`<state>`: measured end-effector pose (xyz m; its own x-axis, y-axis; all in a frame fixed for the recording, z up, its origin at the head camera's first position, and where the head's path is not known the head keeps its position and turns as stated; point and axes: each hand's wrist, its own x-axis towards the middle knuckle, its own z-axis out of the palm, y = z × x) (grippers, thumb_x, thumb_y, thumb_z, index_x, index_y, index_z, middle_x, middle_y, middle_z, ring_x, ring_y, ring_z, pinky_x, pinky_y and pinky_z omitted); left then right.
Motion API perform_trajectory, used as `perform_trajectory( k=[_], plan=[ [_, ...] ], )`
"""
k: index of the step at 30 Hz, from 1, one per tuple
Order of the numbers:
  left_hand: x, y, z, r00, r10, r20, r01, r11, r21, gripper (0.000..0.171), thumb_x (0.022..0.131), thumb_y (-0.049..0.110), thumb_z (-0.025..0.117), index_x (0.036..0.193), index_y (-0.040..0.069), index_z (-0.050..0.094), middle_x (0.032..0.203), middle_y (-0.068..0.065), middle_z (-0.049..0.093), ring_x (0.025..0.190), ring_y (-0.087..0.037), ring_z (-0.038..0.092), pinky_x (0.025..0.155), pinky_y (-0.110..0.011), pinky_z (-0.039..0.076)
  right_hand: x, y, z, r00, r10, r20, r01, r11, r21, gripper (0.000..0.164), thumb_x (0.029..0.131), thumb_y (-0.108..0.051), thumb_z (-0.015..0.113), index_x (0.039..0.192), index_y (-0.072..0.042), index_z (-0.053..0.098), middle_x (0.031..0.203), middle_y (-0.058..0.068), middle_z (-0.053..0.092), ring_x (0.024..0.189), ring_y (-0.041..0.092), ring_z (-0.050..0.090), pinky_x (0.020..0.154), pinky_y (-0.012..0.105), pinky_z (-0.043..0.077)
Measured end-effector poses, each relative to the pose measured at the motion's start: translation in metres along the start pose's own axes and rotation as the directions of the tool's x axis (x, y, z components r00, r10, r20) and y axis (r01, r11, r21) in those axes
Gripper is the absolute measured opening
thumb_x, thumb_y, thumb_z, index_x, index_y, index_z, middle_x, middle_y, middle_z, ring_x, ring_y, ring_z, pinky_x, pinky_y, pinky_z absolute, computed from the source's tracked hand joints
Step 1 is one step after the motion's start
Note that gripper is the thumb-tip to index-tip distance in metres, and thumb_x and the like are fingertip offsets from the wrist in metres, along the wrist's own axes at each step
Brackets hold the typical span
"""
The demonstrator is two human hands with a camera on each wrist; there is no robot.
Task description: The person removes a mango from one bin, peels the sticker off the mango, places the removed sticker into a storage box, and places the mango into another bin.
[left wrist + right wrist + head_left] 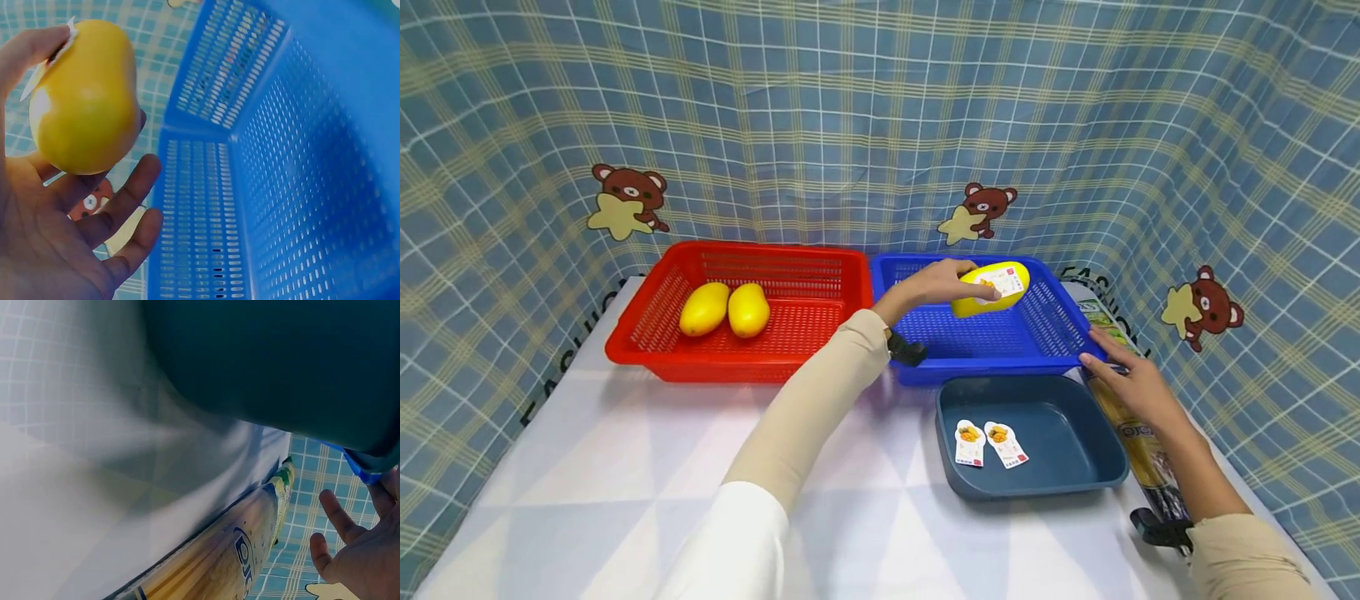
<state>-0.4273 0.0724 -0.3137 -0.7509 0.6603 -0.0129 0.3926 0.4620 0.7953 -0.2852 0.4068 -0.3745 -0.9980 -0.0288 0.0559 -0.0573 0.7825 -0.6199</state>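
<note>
My left hand [942, 283] holds a yellow mango [988, 307] above the blue basket [970, 363]. The thumb presses a white paper label [1004, 282] against the fruit's side. In the left wrist view, part of that label [32, 80] stands off the mango [94, 103], and two fingers of the hand [69, 234] stretch away from the fruit. At the basket's front right corner, my right hand [1138, 385] touches the rim with thumb and fingertips. The right wrist view shows this hand [369, 553] with some fingers extended; its thumb is hidden.
Two mangoes [724, 310] lie in a red basket [722, 360] on the left. A dark teal tray [1060, 433] in front of the blue basket carries two mango labels [988, 444]. Along the right edge lies a long printed packet [1142, 446]. Checked cloth [820, 125] hangs behind.
</note>
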Motion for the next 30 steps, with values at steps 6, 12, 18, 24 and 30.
perform_trajectory(
  k=[6, 12, 18, 24, 30],
  plan=[
    [-0.024, 0.007, -0.004, 0.999, 0.027, -0.027, -0.027, 1.000, -0.015, 0.063, 0.085, 0.057, 0.069, 0.130, 0.015, 0.058, 0.106, -0.001, 0.065, 0.089, -0.018, 0.063, 0.075, -0.027, 0.054, 0.003, 0.001, -0.005, 1.000, 0.000, -0.006, 0.000, 1.000, -0.022, 0.070, 0.102, -0.048, 0.052, 0.159, -0.018, 0.026, 0.160, 0.024, 0.024, 0.138, 0.061, 0.022, 0.098, 0.079, 0.021],
    [-0.050, 0.009, -0.008, 0.998, 0.032, -0.062, -0.033, 0.999, -0.010, 0.059, 0.084, 0.057, 0.070, 0.127, 0.017, 0.060, 0.105, -0.001, 0.065, 0.089, -0.018, 0.063, 0.074, -0.028, 0.054, 0.008, -0.001, -0.005, 1.000, -0.010, 0.000, 0.010, 0.999, -0.044, 0.070, 0.102, -0.047, 0.053, 0.159, -0.015, 0.027, 0.157, 0.027, 0.028, 0.132, 0.059, 0.033, 0.096, 0.079, 0.025],
    [-0.076, 0.003, -0.010, 0.994, 0.030, -0.109, -0.029, 1.000, 0.010, 0.058, 0.085, 0.056, 0.070, 0.127, 0.018, 0.061, 0.104, 0.000, 0.065, 0.090, -0.018, 0.061, 0.075, -0.029, 0.053, 0.012, -0.002, -0.008, 1.000, -0.006, 0.020, 0.007, 0.999, -0.045, 0.073, 0.101, -0.049, 0.054, 0.159, -0.017, 0.024, 0.161, 0.023, 0.021, 0.139, 0.060, 0.021, 0.099, 0.079, 0.020],
    [-0.105, -0.004, -0.007, 0.992, 0.021, -0.123, -0.020, 1.000, 0.007, 0.060, 0.085, 0.053, 0.071, 0.132, 0.017, 0.060, 0.104, -0.001, 0.065, 0.093, -0.018, 0.060, 0.075, -0.030, 0.054, 0.011, 0.000, -0.006, 1.000, -0.020, 0.024, 0.021, 0.999, -0.047, 0.072, 0.101, -0.048, 0.054, 0.159, -0.015, 0.025, 0.161, 0.023, 0.020, 0.139, 0.061, 0.016, 0.101, 0.079, 0.018],
    [-0.135, 0.000, 0.000, 0.989, 0.018, -0.148, -0.023, 0.999, -0.032, 0.060, 0.084, 0.049, 0.074, 0.133, 0.019, 0.060, 0.106, 0.001, 0.064, 0.097, -0.018, 0.058, 0.076, -0.029, 0.054, 0.009, 0.001, -0.006, 0.999, -0.021, 0.031, 0.022, 0.999, -0.049, 0.071, 0.102, -0.048, 0.053, 0.159, -0.015, 0.025, 0.161, 0.023, 0.019, 0.139, 0.062, 0.014, 0.100, 0.079, 0.017]
  ],
)
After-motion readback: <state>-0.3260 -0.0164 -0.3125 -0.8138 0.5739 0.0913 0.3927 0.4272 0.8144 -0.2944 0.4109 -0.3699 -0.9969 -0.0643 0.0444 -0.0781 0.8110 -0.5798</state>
